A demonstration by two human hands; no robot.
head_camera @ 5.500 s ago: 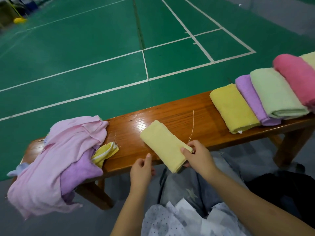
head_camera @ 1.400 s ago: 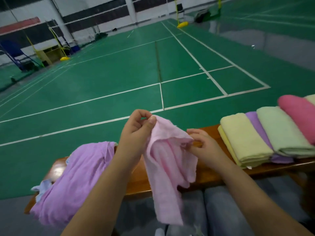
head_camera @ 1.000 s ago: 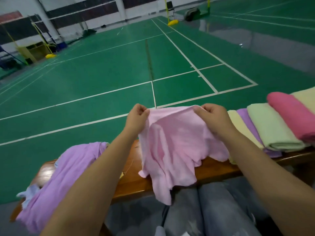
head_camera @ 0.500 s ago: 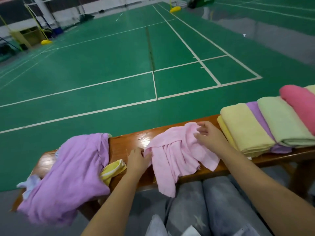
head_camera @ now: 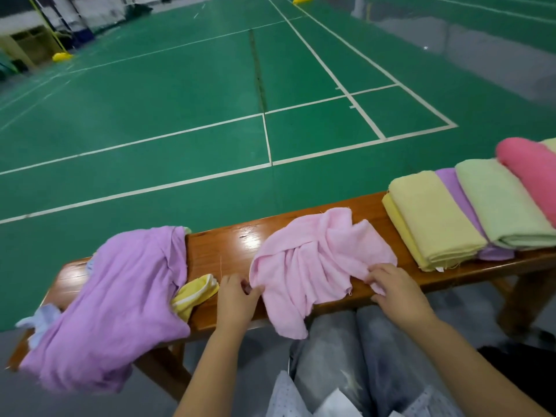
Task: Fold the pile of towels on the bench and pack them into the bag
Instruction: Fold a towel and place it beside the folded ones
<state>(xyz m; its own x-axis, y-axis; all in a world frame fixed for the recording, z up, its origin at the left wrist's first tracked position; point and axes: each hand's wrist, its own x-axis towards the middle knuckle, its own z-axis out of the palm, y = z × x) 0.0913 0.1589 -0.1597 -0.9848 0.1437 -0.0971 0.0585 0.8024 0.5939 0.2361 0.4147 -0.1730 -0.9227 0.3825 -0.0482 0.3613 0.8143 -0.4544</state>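
Both hands have slid to the near edge of the pink towel (head_camera: 316, 260), left hand (head_camera: 237, 299) and right hand (head_camera: 394, 290) pinching it.

The floor (head_camera: 180, 94) is green sports-court surfacing marked with white lines (head_camera: 264, 139). A dark seam (head_camera: 257, 67) runs away from the camera across the court. At right, a grey strip (head_camera: 481, 55) borders the green. Yellow post bases (head_camera: 61, 56) stand at far left and at top centre. A white wall with dark panels (head_camera: 90, 7) closes the far end. Light glares off the varnished wooden bench (head_camera: 228, 245).
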